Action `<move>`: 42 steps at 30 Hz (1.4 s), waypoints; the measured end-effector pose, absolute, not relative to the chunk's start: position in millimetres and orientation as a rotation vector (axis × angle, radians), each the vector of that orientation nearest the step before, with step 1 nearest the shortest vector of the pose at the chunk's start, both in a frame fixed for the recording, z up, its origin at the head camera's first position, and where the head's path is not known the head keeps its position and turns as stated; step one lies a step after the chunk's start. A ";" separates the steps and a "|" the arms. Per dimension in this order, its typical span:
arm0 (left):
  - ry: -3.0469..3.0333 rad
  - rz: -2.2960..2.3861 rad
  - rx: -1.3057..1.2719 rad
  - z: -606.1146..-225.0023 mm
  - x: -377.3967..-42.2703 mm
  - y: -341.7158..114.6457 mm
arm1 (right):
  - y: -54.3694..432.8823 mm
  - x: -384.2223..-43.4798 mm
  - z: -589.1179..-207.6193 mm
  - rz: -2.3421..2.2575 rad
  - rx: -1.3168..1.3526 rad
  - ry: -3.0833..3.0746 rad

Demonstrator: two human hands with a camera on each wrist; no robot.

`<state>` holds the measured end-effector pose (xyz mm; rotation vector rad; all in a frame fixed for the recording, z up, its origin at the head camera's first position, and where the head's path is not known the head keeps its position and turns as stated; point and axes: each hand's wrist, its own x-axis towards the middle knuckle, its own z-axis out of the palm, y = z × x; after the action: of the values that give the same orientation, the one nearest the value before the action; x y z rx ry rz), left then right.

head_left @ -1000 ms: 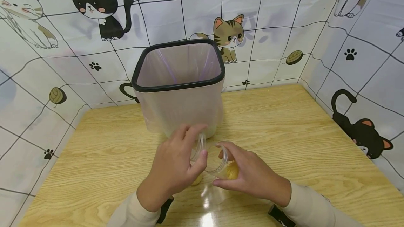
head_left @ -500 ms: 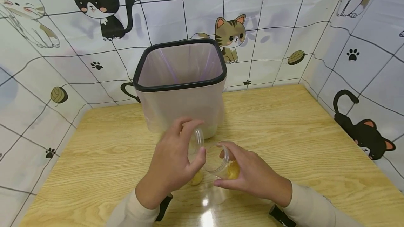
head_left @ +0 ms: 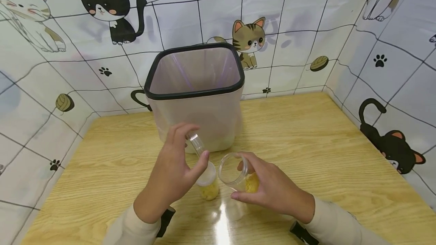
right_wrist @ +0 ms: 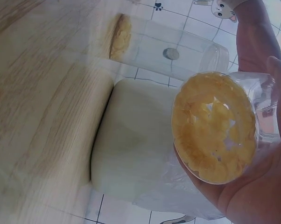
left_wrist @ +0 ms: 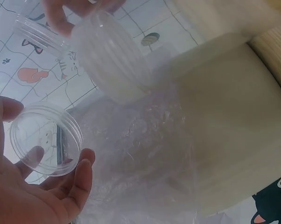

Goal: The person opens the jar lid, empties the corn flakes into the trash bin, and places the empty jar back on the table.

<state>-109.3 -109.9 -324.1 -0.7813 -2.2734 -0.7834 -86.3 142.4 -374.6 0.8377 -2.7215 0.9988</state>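
Observation:
My left hand (head_left: 170,171) pinches a clear round screw lid (head_left: 196,143) between thumb and fingers, near the front of the bin. The left wrist view shows that lid (left_wrist: 46,140) almost face on. My right hand (head_left: 276,192) grips a clear jar (head_left: 235,171), tilted with its uncovered mouth to the left. Thin yellow pieces (right_wrist: 215,130) lie at its bottom. Between the hands a second clear jar (head_left: 208,190) stands upright on the table, its whitish lid (head_left: 206,174) on and yellow pieces inside. The left hand partly hides this jar in the head view.
A pale bin (head_left: 197,120) with a black rim (head_left: 194,95) and a see-through liner stands behind the hands, by the back wall. The wooden table (head_left: 299,139) ends at cat-printed wall sheets (head_left: 289,6) on the left, back and right.
My left hand, holding the lid, has moved left and away from the jar in the right hand, tilting the lid. The standing jar now shows more. The right hand has stayed nearly still.

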 end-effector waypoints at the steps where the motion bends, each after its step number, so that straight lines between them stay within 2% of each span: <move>1: -2.279 -0.788 -0.779 -324.6 -109.6 -110.4 | 142.8 -86.2 -374.7 1.000 0.836 -2.723; 19: -2.468 -1.004 -0.503 -327.5 -107.8 -139.9 | 145.4 -85.6 -374.8 1.005 0.822 -2.721; 30: -2.527 -0.869 -0.405 -332.8 -103.4 -165.5 | 144.9 -86.0 -373.0 0.972 0.815 -2.706; 42: -2.478 -0.799 -0.527 -341.6 -103.0 -173.8 | 144.9 -88.0 -372.5 0.956 0.800 -2.695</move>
<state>-103.0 -173.8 -341.6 -0.5274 -2.4776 -0.7990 -88.0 144.9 -372.5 0.8000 -2.6946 0.9563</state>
